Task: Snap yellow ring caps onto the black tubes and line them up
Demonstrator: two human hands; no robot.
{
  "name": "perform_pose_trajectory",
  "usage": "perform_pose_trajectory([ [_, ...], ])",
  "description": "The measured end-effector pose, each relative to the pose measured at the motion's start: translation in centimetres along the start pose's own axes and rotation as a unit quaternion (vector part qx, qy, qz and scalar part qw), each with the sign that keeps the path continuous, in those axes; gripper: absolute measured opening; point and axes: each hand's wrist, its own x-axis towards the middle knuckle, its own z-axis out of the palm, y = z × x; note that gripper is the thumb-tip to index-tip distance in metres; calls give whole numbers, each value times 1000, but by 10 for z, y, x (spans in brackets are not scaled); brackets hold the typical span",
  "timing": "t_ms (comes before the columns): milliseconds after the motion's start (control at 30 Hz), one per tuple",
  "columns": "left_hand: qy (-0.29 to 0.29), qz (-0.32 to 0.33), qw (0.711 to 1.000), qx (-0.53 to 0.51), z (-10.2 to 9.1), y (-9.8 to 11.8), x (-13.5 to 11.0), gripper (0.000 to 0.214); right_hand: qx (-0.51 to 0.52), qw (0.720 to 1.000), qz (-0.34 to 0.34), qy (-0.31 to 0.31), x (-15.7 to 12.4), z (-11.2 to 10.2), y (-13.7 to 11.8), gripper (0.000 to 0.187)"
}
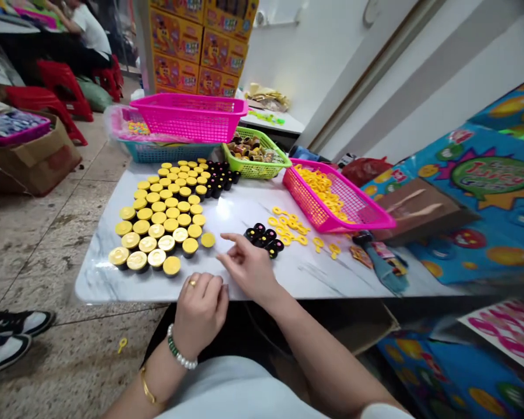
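Note:
My left hand [202, 309] rests at the table's near edge with its fingers curled in; whatever lies inside the curl, if anything, is hidden. My right hand [250, 266] hovers over the tabletop, forefinger stretched out and thumb apart, nothing between them. Just left of its fingertips is a yellow round lid [208, 240], set a little apart from the rows. Several black pots with yellow lids [158, 217] stand packed together on the left. Right of my right hand are small black pieces with pink or yellow dots [264, 238] and loose yellow ring-ended wands [290, 226].
A pink basket [375, 216] of yellow wands stands at the right, a green basket [255, 169] of mixed pieces behind. Another pink basket [192, 116] is stacked on a blue one [170, 152]. More black pieces [218, 177] stand at the back. Printed cartons [498, 192] flank the right.

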Motion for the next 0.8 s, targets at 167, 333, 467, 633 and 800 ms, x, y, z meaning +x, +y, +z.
perform_pose_trajectory([
  [167, -51, -28, 998, -5, -2, 11, 13, 10, -234, 956, -56, 168, -43, -51, 35, 25],
  [333, -113, -5, 989, -90, 14, 19, 37, 16, -286, 944, -50, 157, -49, -55, 60, 22],
  [467, -89, 28, 993, -74, 10, 15, 49, 9, -241, 957, -55, 149, -46, -50, 56, 15],
  [633, -32, 43, 990, 130, -13, 10, 53, 19, -216, 965, -57, 138, -52, -45, 52, 13],
  [800, -87, 28, 970, 225, -4, 6, 55, 36, -242, 957, -37, 156, -49, -36, 53, 15],
])
